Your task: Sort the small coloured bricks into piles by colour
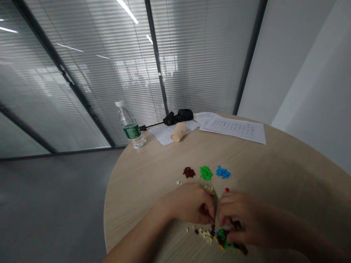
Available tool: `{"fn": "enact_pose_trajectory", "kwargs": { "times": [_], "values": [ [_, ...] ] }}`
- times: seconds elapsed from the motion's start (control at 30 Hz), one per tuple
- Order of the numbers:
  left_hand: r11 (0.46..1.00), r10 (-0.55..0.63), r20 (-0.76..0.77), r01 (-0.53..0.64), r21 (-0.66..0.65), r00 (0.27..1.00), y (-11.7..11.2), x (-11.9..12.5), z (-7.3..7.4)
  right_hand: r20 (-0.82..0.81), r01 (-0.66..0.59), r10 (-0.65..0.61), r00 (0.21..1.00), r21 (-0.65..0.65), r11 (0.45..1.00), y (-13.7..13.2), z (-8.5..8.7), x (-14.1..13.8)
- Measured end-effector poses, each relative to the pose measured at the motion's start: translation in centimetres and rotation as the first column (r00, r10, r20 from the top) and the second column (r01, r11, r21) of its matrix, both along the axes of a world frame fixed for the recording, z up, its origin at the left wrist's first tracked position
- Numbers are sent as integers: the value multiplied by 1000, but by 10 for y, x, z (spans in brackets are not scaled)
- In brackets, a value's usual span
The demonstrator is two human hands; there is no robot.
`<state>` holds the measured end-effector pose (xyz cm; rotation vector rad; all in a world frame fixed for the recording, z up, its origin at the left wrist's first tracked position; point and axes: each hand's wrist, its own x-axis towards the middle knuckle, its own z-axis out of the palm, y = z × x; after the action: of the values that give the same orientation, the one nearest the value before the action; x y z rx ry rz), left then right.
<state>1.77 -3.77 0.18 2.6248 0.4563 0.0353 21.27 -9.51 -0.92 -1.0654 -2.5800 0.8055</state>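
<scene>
Mixed beads, sorted piles, tipped cup, bottle

We log the left hand and right hand side by side at the near edge of the table, over a loose pile of small pieces. Behind the hands, in a row: left heap, middle heap, right heap. On the far side, a bottle stands at the left rim. Right of it a cup lies on its side on a sheet, with a bundle behind and more sheets to the right.
</scene>
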Motion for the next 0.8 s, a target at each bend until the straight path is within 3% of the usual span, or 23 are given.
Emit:
{"fn": "enact_pose_trajectory", "kwargs": {
  "times": [0.4,0.8],
  "values": [
    [1000,20,9,-20,-2,1000,0,-1,2,-35,-7,8,999,25,1000,3,-11,1],
    [999,37,58,-35,-28,998,2,-1,2,-61,-12,14,998,30,999,1,-7,0]
  ]
}}
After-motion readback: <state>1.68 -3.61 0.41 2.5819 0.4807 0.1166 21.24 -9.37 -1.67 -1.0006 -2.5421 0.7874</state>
